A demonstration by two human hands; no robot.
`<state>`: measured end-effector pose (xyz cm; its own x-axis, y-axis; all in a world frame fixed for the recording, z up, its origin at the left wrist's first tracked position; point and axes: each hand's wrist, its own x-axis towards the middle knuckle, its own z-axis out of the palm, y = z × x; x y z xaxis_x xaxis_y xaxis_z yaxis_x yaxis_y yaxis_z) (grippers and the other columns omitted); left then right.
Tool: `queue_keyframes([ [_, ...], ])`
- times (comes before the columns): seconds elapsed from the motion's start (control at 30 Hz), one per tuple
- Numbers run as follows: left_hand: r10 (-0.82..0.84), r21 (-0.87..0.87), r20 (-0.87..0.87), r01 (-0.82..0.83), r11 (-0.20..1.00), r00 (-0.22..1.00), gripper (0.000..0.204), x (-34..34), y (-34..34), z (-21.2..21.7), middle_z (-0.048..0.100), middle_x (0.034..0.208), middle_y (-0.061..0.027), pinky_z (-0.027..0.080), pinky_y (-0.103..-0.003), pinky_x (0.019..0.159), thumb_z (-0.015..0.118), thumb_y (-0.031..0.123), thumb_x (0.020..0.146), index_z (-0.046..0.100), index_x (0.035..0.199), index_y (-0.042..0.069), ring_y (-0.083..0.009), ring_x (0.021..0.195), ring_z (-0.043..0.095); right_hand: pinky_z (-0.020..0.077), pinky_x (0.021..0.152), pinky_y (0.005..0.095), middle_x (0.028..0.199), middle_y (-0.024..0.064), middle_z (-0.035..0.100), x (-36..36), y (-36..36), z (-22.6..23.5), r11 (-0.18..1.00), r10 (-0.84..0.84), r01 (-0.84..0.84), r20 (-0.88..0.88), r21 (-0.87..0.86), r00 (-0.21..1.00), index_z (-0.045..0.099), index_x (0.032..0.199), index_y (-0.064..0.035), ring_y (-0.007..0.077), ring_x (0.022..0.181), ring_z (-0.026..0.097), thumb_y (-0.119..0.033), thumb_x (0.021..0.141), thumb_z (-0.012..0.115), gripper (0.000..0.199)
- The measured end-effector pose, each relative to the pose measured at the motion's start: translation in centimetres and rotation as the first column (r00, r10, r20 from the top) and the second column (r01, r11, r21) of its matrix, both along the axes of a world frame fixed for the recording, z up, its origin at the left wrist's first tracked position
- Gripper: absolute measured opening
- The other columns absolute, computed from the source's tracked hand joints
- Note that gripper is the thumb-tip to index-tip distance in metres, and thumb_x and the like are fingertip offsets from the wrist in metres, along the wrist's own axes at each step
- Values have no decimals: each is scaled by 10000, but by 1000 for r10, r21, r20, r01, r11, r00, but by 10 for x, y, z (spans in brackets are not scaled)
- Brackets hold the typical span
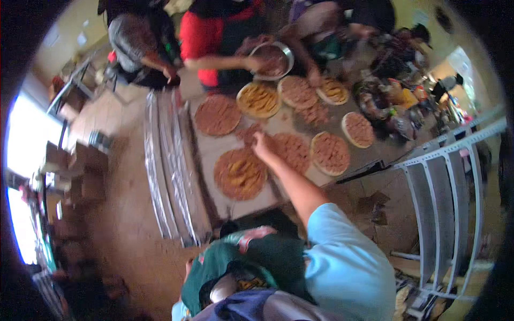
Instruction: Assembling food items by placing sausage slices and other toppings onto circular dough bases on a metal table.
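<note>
My right arm stretches forward in a light blue sleeve, and my right hand (262, 145) is over the worktop at a heap of crumbled meat topping (249, 134). Its fingers are smeared, so I cannot tell whether they grip any. Just nearer lies a round pizza base (240, 174) with reddish-brown topping and yellow strips in its middle. To the right of the hand, partly behind my forearm, is a meat-covered pizza (292, 152). Another meat-covered pizza (218, 115) lies beyond it on the left. My left hand does not show.
Across the table, a person in red reaches into a metal bowl (272, 60) of meat; others stand beside. More topped pizzas (330, 153) lie to the right. Foil-covered boards (170, 166) border the table's left. A grey metal rack (441, 214) stands right; cardboard boxes (85, 171) are stacked left.
</note>
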<state>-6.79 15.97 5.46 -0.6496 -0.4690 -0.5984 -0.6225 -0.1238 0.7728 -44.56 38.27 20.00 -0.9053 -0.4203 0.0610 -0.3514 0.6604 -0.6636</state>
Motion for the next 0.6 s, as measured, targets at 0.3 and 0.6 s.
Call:
queue_keyframes([
  [0.3, -377, -161, -191, 350, 923, 907, 347, -248, -12, 88, 666, 904, -67, 481, -274, 723, 636, 280, 846, 626, 1043, -5, -142, 807, 610, 397, 911, 428, 1236, 229, 461, -14, -27, 1, 1000, -27, 22, 273, 21, 962, 524, 1113, -60, 384, 1110, 470, -260, 885, 408, 325],
  [0.6, -571, -244, -192, 525, 815, 798, 341, -305, 9, 122, 666, 894, -65, 480, -278, 715, 639, 281, 845, 630, 1033, -3, -144, 799, 609, 432, 776, 385, 974, 109, 579, -58, 18, -62, 975, -54, 82, 136, -207, 989, 579, 1064, -93, 233, 862, 559, -350, 936, 307, 396],
])
